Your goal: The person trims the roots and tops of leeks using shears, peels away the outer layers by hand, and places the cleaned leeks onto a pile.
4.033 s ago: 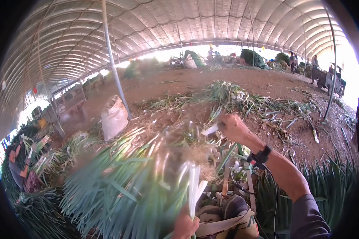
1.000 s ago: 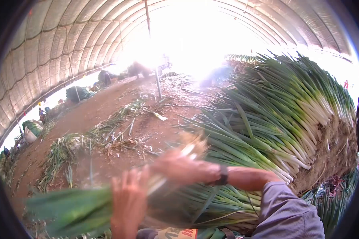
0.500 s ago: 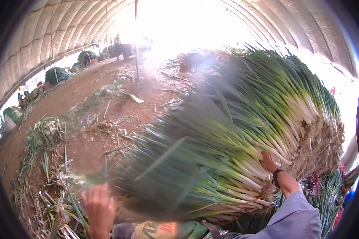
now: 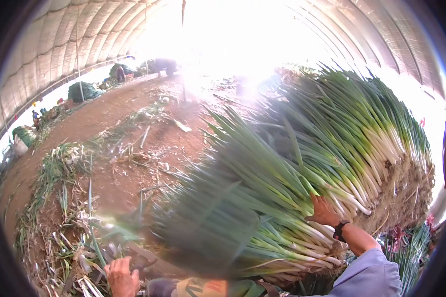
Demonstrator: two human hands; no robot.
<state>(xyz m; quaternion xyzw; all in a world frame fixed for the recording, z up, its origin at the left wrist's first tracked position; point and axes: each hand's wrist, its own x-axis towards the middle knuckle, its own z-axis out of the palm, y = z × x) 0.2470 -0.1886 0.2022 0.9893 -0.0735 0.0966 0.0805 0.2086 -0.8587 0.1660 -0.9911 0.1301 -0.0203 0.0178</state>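
Note:
A big heap of green onions point(image 4: 292, 173) fills the right half of the head view, green leaves to the upper left and white stalks with soil-covered roots to the lower right. My right hand point(image 4: 325, 213), with a dark band on its wrist, lies on the stalks near the heap's front, fingers spread. At the bottom left is my left hand point(image 4: 122, 278), away from the heap and above loose onion scraps; its fingers are slightly bent and apart, with nothing seen in them.
Leaf scraps point(image 4: 64, 163) litter the brown dirt floor point(image 4: 104, 119) on the left. Green piles point(image 4: 84, 91) and a person point(image 4: 120, 74) are at the far left. A dark vehicle point(image 4: 166, 66) stands farther back. A thin pole point(image 4: 183, 84) rises near the middle.
My right hand has opened from the stalks and shifted slightly left and down. Leaves near it now stand more raised. My left hand has moved lower. The view has shifted a little.

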